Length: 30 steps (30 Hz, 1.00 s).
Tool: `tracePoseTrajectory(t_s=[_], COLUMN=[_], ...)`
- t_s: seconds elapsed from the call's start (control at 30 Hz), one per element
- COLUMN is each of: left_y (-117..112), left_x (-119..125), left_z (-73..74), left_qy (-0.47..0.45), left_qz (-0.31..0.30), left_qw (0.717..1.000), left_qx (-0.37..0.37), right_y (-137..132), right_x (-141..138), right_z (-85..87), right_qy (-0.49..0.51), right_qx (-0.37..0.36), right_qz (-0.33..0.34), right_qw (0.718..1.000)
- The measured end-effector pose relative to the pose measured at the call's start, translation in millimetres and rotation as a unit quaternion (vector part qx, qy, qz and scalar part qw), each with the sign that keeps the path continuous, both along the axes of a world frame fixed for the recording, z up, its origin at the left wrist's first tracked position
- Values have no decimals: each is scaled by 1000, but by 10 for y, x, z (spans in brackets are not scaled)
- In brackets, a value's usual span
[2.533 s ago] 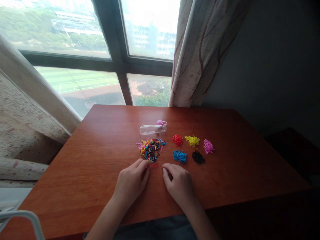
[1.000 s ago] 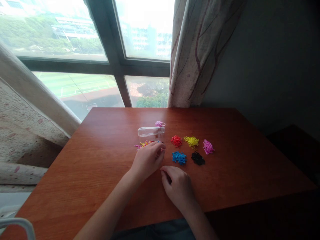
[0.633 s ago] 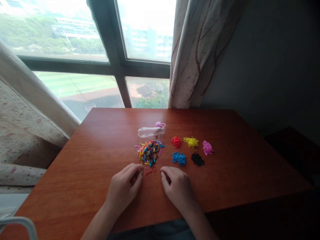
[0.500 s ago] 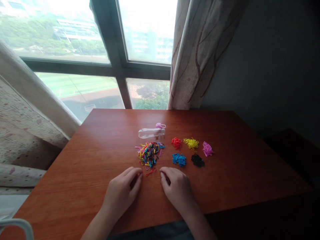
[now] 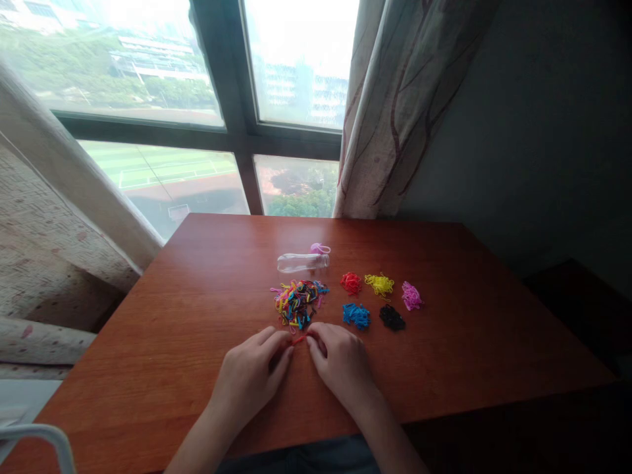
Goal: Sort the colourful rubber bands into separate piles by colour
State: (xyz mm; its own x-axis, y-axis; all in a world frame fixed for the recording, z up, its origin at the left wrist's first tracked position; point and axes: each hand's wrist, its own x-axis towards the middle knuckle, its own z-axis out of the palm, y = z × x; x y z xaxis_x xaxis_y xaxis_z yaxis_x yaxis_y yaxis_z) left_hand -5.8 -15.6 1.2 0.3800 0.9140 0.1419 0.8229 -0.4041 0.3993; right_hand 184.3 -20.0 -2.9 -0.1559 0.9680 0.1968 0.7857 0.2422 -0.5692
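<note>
A small red rubber band [image 5: 299, 340] spans the short gap between my two hands, just in front of a mixed pile of coloured rubber bands [image 5: 297, 304]. My left hand [image 5: 257, 365] pinches its left end between thumb and forefinger. At the other end, the bent fingers of my right hand [image 5: 338, 355] close on it, partly hiding it. To the right lie single-colour heaps: red bands [image 5: 351, 284], yellow bands [image 5: 380, 284], pink bands [image 5: 411, 295], blue bands [image 5: 356, 316] and black bands [image 5: 392, 317].
Behind the mixed pile a clear bottle [image 5: 296, 263] lies on its side, with a pink cap [image 5: 320, 249] just beyond its neck. The wooden table [image 5: 162, 342] reaches a window with curtains [image 5: 385, 118]. A pale curved rail [image 5: 44, 431] stands at the lower left.
Both hands have come closer together and their fingertips now meet the red band, which earlier lay loose between them. The view has shifted slightly.
</note>
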Motion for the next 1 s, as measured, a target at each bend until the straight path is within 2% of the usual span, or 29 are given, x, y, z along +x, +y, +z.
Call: tracePoseTrajectory(t_s=[0.33, 0.67, 0.83, 1.0], left_y=[1, 21, 12, 22], left_x=[20, 21, 10, 18], left_z=[33, 26, 30, 37], left_qy=[-6, -6, -14, -13], left_qz=[8, 12, 6, 4], left_qw=[999, 999, 999, 999], left_qx=[-32, -49, -49, -45], right_y=[-31, -24, 1, 281], right_x=[42, 46, 91, 442], right_z=[-103, -98, -7, 182], right_qy=[33, 77, 96, 52], right_qx=[21, 28, 36, 79], right_qz=[6, -7, -18, -112], right_qw=[999, 997, 995, 989])
